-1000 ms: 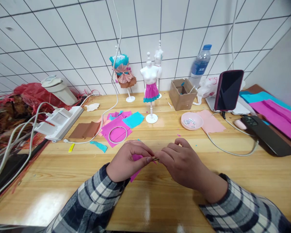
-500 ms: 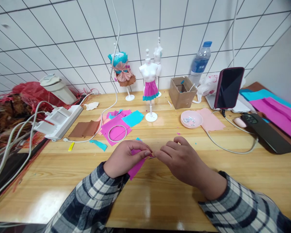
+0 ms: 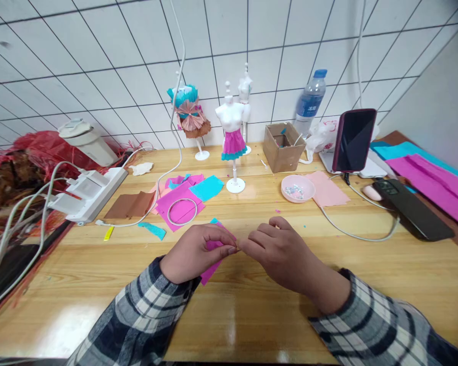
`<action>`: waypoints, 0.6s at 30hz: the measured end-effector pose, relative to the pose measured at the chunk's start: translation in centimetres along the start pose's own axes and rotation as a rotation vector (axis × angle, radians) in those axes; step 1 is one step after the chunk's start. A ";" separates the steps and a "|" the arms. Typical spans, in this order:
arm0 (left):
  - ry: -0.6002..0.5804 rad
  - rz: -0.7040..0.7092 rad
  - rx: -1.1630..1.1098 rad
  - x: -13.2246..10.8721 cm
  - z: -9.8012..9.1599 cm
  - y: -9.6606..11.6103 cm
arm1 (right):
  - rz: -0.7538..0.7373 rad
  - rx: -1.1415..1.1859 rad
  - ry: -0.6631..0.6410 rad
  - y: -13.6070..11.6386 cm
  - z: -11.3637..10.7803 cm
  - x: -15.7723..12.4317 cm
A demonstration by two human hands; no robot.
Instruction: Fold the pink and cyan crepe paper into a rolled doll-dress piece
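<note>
My left hand [image 3: 193, 251] is closed in a pinch on a piece of magenta paper [image 3: 212, 268] just above the wooden table [image 3: 252, 315]. My right hand [image 3: 280, 251] is closed too, its fingertips meeting the left fingertips at the paper's edge; what it pinches there is too small to name. Beyond the hands lie magenta, blue and brown paper pieces with a white ring [image 3: 182, 211] on top. A white doll mannequin [image 3: 232, 137] in a magenta and teal skirt stands behind them.
A power strip [image 3: 89, 193] with cables sits at left. A cardboard box [image 3: 282, 146], water bottle [image 3: 307, 101], pink dish of beads [image 3: 297, 188], propped phone [image 3: 353, 141], a second phone [image 3: 416, 208] and crepe paper sheets [image 3: 431, 178] are at right.
Both hands stay together at the same spot, fingertips working the paper's edge. The thin dark thing seen between the fingertips a second ago no longer shows. The view has shifted slightly.
</note>
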State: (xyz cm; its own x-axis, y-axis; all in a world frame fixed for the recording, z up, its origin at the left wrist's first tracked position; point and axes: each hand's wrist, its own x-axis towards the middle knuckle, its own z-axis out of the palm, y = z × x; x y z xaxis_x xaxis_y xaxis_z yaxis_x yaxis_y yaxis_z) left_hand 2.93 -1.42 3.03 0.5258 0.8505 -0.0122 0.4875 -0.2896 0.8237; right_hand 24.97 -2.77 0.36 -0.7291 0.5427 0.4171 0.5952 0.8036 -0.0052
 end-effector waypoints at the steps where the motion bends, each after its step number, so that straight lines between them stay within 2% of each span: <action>1: 0.008 0.002 -0.018 0.0 0.0 0.0 | 0.008 -0.003 0.010 0.1 0.0 0.0; 5: 0.003 -0.002 -0.023 0.2 0.2 -0.1 | 0.009 -0.004 0.010 0.2 0.1 0.0; 12: -0.003 0.037 0.180 0.2 0.6 -0.1 | 0.002 -0.016 -0.032 0.2 0.5 -0.2; 18: 0.033 0.019 0.094 0.2 0.7 -0.2 | 0.011 -0.045 0.022 0.4 0.5 -0.2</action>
State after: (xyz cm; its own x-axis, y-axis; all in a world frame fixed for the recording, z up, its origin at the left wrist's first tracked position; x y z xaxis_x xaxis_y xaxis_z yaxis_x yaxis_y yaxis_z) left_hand 3.39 -1.48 2.44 0.5128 0.8582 0.0226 0.5418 -0.3439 0.7670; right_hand 25.17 -2.44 -0.13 -0.7150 0.5455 0.4373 0.6182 0.7854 0.0309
